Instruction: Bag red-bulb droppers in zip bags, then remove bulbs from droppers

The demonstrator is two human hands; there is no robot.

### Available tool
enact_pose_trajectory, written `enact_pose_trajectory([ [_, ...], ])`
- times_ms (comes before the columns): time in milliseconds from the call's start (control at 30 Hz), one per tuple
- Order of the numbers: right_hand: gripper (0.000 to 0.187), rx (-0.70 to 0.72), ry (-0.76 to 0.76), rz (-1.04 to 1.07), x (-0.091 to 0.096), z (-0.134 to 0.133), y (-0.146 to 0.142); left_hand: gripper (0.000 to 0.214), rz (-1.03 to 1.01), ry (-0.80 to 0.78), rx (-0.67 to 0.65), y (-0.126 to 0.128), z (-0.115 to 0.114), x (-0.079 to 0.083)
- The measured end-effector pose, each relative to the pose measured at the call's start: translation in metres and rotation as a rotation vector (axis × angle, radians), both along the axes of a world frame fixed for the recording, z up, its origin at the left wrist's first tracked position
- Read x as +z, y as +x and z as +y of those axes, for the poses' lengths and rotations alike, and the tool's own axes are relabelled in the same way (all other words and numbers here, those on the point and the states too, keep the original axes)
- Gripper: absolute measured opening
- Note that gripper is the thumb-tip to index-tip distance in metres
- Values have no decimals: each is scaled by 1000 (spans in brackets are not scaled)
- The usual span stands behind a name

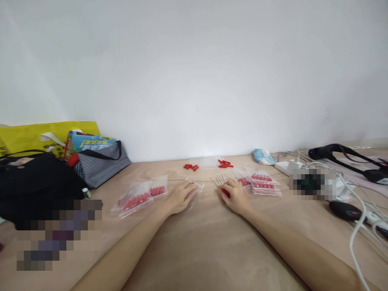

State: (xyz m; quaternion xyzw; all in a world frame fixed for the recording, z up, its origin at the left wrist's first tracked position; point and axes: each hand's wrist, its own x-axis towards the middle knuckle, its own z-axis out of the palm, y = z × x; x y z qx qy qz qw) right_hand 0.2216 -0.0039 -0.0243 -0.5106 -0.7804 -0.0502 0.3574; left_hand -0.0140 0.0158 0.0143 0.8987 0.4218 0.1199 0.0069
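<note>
My left hand (pixel 181 197) rests low over the table, its fingers stretched flat across a small clear zip bag (pixel 198 185). No red piece shows in that bag. Opposite it, my right hand (pixel 236 198) has its fingers curved down over some red pieces (pixel 224 192), partly hidden under the fingers. Thin pale sticks (pixel 218 179) fan out just beyond the right fingertips. Loose red pieces lie farther back in two small heaps, one left (pixel 190 166) and one right (pixel 225 163), with a clear sheet or bag (pixel 206 162) between them.
Filled zip bags of red pieces lie to the left (pixel 136 200) and right (pixel 266 186). A striped bag (pixel 104 161), a black bag (pixel 33 186) and a yellow bag (pixel 75 129) crowd the far left. Cables (pixel 356 238), a power strip (pixel 283 166) and a blue mask (pixel 263 156) are on the right.
</note>
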Motion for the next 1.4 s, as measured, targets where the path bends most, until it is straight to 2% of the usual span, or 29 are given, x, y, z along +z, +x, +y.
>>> enact_pose_trajectory([
  [67,18,25,3,46,-4,5,0,40,7,-75,-65,-4,7,-3],
  [133,16,46,10,71,-6,8,0,43,41,-145,-41,-5,11,-7],
  [300,14,87,44,43,-3,8,-4,46,25,-89,246,-3,19,-18],
  [400,13,126,41,-17,3,5,-6,45,13,-27,351,-2,20,-21],
  [500,14,161,19,-77,7,2,-5,37,4,57,377,2,16,-16],
  [633,16,130,-9,-108,9,1,-4,34,4,133,398,1,12,8],
  [767,15,115,-24,-100,10,2,-6,30,47,73,406,-30,14,36],
  [833,14,109,-27,-84,9,4,-6,43,68,4,329,-58,11,44],
  [900,13,95,-33,-68,8,7,-5,61,56,-80,246,-88,4,44],
  [967,13,87,-36,-56,6,9,-4,69,63,-70,277,-116,-6,38],
  [1067,14,89,-24,-50,4,9,-3,62,45,13,306,-146,-21,23],
  [1133,14,82,-1,-57,4,6,-3,52,21,78,323,-156,-28,13],
  [1233,13,76,37,-69,5,0,-5,46,-8,161,351,-158,-31,3],
  [1400,13,92,59,-86,7,-8,-7,40,-90,326,528,-151,-30,5],
])
